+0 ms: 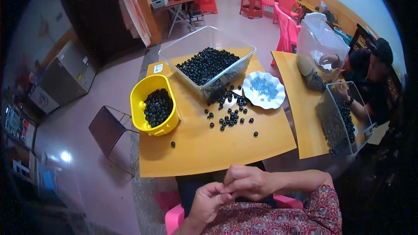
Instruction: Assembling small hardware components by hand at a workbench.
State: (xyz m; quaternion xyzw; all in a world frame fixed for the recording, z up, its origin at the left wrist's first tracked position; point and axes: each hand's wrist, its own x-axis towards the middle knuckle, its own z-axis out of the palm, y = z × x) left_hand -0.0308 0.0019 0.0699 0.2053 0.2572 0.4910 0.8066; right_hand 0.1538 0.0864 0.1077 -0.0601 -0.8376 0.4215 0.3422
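Close to my body, below the table's near edge, my left hand (pixel 207 203) and my right hand (pixel 249 183) meet fingertip to fingertip. Both are closed in a pinch, and whatever lies between the fingers is too small or hidden to make out. Beyond them on the wooden table (pixel 209 156) are scattered small black ring-like parts (pixel 232 119). A yellow tub (pixel 162 128) at the left holds a pile of similar black parts. Behind stands a clear plastic bin (pixel 208 84) filled with more of them. A white scalloped plate (pixel 278 88) carries small clear bluish pieces.
At the right, a person (pixel 375 76) works at a second table (pixel 291 80) with a clear bin (pixel 365 141) and a large clear bag (pixel 324 32). A dark folding chair (pixel 104 129) stands left of my table. Pink chairs (pixel 285 24) and a red stool (pixel 251 6) are farther back.
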